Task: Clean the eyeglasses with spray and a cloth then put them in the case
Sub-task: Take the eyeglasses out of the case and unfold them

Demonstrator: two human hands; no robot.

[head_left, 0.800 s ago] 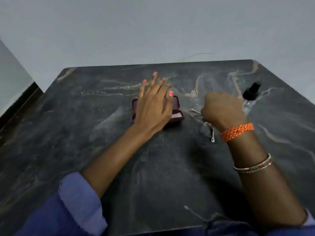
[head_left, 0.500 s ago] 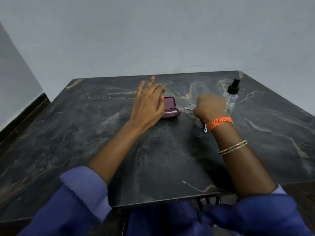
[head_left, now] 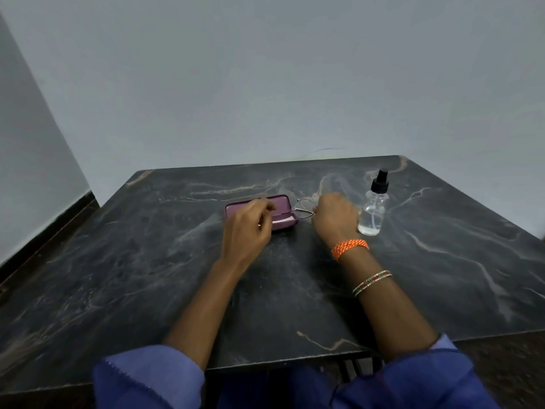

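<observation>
An open purple eyeglass case (head_left: pixel 282 203) lies at the middle of the dark marble table, with a white cloth (head_left: pixel 285 221) inside it. My left hand (head_left: pixel 246 231) covers the case's left half, fingers curled against its raised lid. Thin metal-framed eyeglasses (head_left: pixel 303 208) lie just right of the case. My right hand (head_left: pixel 334 219) grips them at their right side, hiding that part of the frame. A clear spray bottle (head_left: pixel 372 214) with a black pump top stands upright just right of my right hand.
The dark table (head_left: pixel 147 261) reaches a pale wall at the back. Its near edge runs just ahead of my blue sleeves (head_left: pixel 147 379). The table's right edge lies beyond the bottle, and dark floor shows at the left and lower right.
My left hand's fingers, flat and straight over the case before, are now curled at its lid. My right hand stays on the eyeglasses. The view has pulled back and risen.
</observation>
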